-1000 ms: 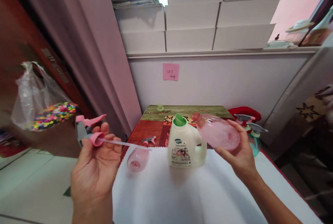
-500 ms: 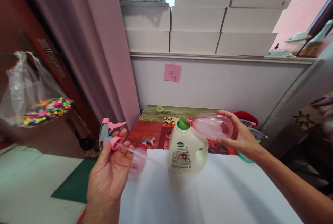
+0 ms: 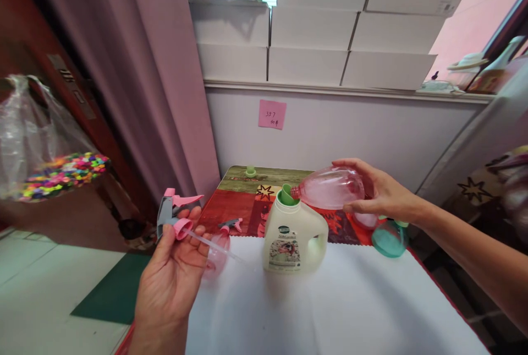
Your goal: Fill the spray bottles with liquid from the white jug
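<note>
My left hand (image 3: 173, 267) is closed around a pink and grey trigger spray head (image 3: 167, 214), its clear dip tube pointing right and down. In my right hand (image 3: 381, 190) is a clear pink spray bottle (image 3: 325, 187), tilted with its neck down to the left and its base raised. The bottle's mouth meets the green pour spout (image 3: 287, 194) of a cream detergent jug (image 3: 286, 234), which stands upright on the table. Whether liquid is flowing cannot be made out. Beside my left fingers stands another pink spray bottle (image 3: 216, 258) with its trigger head (image 3: 231, 225) on.
A teal bottle (image 3: 390, 239) stands at the right, partly behind my right forearm. A small green cap (image 3: 250, 171) lies at the table's back edge. White boxes (image 3: 309, 63) are stacked behind, and a plastic bag (image 3: 61, 168) of colourful pieces hangs at left.
My right hand has raised the bottle's base, so the bottle now slopes down toward the spout. My left hand keeps the spray head almost where it was. The view has shifted slightly.
</note>
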A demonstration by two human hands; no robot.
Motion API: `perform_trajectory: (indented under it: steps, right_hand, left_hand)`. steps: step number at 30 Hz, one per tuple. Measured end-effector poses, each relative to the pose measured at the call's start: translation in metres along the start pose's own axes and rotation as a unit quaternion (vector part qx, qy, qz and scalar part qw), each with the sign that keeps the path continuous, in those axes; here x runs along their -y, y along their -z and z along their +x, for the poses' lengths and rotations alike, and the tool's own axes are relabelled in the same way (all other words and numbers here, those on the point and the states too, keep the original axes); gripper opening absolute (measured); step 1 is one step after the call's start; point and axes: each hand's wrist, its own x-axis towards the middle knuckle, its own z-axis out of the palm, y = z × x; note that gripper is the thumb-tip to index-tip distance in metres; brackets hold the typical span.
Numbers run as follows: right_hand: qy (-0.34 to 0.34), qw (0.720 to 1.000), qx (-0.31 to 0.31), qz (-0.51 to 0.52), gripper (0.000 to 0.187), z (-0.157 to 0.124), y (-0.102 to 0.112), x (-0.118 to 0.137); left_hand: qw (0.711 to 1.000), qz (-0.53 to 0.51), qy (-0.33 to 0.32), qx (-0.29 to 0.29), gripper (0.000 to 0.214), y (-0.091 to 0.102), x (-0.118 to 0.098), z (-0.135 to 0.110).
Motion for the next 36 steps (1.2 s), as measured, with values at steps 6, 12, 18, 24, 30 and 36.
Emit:
perform_trajectory:
  steps: [6, 12, 18, 24, 30, 36]
  right_hand:
    - [-0.004, 0.999, 0.026, -0.023, 0.080, 0.005, 0.009, 0.012]
    - [0.003, 0.996, 0.040, -0.075, 0.082, 0.011, 0.015, 0.029]
    - [0.055, 0.984, 0.045, -0.162, 0.085, 0.021, 0.021, 0.045]
    - [0.099, 0.970, 0.053, -0.214, 0.072, 0.033, 0.027, 0.056]
    - [0.134, 0.953, 0.072, -0.260, 0.074, 0.047, 0.028, 0.074]
    - [0.189, 0.941, 0.092, -0.265, 0.075, 0.063, 0.025, 0.093]
  left_hand:
    - [1.000, -0.006, -0.002, 0.013, 0.036, -0.001, 0.000, 0.002]
    - [1.000, -0.006, 0.004, 0.017, 0.039, -0.005, -0.002, 0.000]
    - [1.000, 0.007, -0.002, -0.003, 0.038, -0.004, -0.001, -0.001]
    - [1.000, 0.005, -0.011, 0.003, 0.033, -0.005, 0.001, -0.004]
    - [1.000, 0.003, 0.020, -0.016, 0.037, -0.011, 0.000, -0.009]
    - [1.000, 0.020, -0.006, -0.004, 0.033, -0.008, 0.002, -0.007]
